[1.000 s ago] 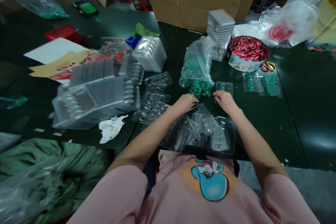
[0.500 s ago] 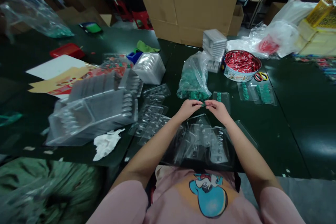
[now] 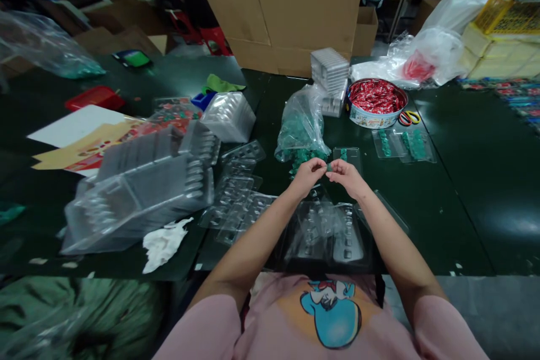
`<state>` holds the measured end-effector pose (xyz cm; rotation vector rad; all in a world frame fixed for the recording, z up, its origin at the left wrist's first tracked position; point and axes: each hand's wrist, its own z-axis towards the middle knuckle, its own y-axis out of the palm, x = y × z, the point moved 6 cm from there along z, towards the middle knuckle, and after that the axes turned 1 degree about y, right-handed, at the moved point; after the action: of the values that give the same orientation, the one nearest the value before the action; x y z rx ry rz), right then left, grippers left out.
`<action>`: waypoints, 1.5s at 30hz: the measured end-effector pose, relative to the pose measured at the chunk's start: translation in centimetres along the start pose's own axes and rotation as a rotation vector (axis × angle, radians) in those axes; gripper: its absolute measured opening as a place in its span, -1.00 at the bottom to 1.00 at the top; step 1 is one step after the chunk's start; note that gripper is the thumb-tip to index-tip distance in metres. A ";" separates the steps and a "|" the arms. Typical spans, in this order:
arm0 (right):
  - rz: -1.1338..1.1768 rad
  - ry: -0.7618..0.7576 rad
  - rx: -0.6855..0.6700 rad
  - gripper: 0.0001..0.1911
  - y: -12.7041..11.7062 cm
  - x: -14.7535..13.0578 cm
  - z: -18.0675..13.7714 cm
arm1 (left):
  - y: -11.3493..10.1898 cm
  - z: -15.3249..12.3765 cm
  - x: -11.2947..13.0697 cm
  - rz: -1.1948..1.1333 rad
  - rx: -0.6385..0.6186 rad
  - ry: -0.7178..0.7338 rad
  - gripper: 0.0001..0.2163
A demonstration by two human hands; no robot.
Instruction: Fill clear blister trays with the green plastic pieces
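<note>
My left hand (image 3: pixel 309 173) and my right hand (image 3: pixel 343 174) meet fingertip to fingertip above the dark green table (image 3: pixel 455 202). Both pinch one small green piece (image 3: pixel 329 166) between them. Just beyond lies a clear bag (image 3: pixel 300 124) spilling more green pieces (image 3: pixel 304 155). A clear blister tray (image 3: pixel 349 155) with one green piece in it sits right of the bag. Under my forearms lie several empty clear blister trays (image 3: pixel 324 230).
Big stacks of clear trays (image 3: pixel 139 191) fill the left side. A round tin of red sachets (image 3: pixel 374 102), scissors (image 3: pixel 409 117) and filled trays (image 3: pixel 405 144) lie at the right. A white tissue (image 3: pixel 162 242) lies near the front edge. Cardboard boxes (image 3: pixel 291 5) stand behind.
My hands drew back from the green pile and came together, pinching one green piece between them. The camera tilted up, so everything on the table slid down in view.
</note>
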<state>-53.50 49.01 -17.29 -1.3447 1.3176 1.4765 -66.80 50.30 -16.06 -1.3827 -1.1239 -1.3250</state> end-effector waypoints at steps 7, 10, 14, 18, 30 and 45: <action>0.111 0.140 -0.015 -0.56 -0.8 0.9 -0.6 | 0.6 0.3 -0.4 -0.011 -0.084 -0.010 -0.89; 0.087 0.113 -0.007 -0.58 -0.6 1.0 -0.4 | 0.5 0.4 -0.2 0.046 -0.059 0.031 -0.92; 0.072 0.080 0.033 -0.58 -0.2 1.0 -0.1 | 0.4 0.5 0.3 0.140 -0.007 0.094 -0.96; 0.050 0.020 0.067 -0.59 -0.1 0.7 -0.1 | 0.6 0.6 0.1 0.109 0.006 0.082 -0.97; -0.095 -0.074 0.100 -0.64 -0.3 -0.3 -0.6 | 1.2 0.2 -0.1 0.038 0.101 0.049 -0.97; 0.119 -0.098 0.371 -0.58 -1.0 -0.8 -1.4 | 3.3 -0.3 -1.5 -0.480 0.074 -0.223 -0.77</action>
<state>-52.08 47.93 -16.60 -0.9588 1.5390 1.2772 -63.66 49.35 -17.54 -1.2730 -1.7176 -1.4620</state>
